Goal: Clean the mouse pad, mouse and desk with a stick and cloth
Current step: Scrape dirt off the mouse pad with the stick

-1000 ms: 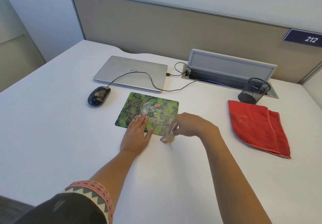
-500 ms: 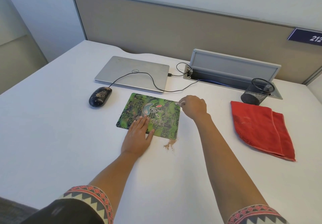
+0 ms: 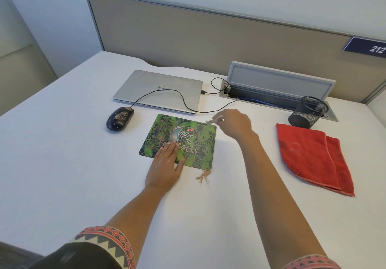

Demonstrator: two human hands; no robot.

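Pressing down on the near edge of the green mouse pad [image 3: 196, 143], the left hand [image 3: 165, 168] lies palm down, its fingers straight and close together and pointing away from the person. Its heel rests on the white desk [image 3: 62, 164], and the forearm runs straight forward from a patterned sleeve.

The right hand [image 3: 235, 123] reaches farther, to the pad's far right corner. Its wrist is bent and its fingers are curled, pinching a small pale stick [image 3: 212, 121] whose tip points left over the pad's far edge. Whether the tip touches the pad cannot be told.

A patch of brown crumbs [image 3: 203, 176] lies on the desk just beside the pad's near right corner. The dark mouse [image 3: 120, 119] sits left of the pad, apart from it, with brownish specks on its back. The folded red cloth [image 3: 309, 155] lies well to the right of the right arm, near a black mesh cup [image 3: 309, 112].
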